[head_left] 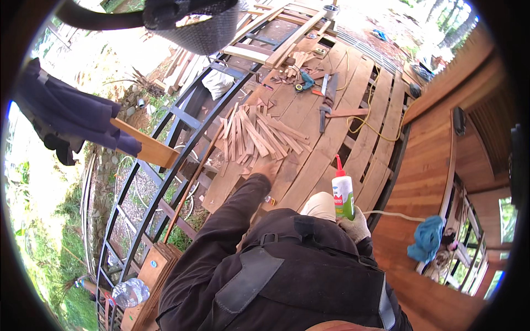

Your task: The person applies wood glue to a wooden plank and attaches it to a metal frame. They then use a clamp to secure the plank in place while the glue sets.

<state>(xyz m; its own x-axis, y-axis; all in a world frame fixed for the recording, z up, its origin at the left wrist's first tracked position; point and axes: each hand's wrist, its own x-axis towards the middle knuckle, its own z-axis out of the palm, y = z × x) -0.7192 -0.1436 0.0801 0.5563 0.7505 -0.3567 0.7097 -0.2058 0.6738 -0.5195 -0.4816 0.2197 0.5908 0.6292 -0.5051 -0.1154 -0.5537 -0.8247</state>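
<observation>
My right hand (pixel 356 227), in a pale work glove, is closed around the lower part of a glue bottle (pixel 342 194). The bottle is white and green, held upright, with a red pointed nozzle at its top. My left arm stretches forward in a dark sleeve. At its end, my left hand (pixel 266 169) is beside the near ends of a loose pile of thin wooden strips (pixel 255 131) on the plank floor. Its fingers are too small and unclear to show whether they hold a strip.
Beyond the pile on the plank floor (pixel 345 83) lie a blue-green power tool (pixel 304 81), a hand saw (pixel 331 88), a hammer (pixel 323 118) and a yellow cord (pixel 364 129). Gaps show between planks. A dark metal frame (pixel 165 190) runs along the left. A wooden wall (pixel 422 176) stands right.
</observation>
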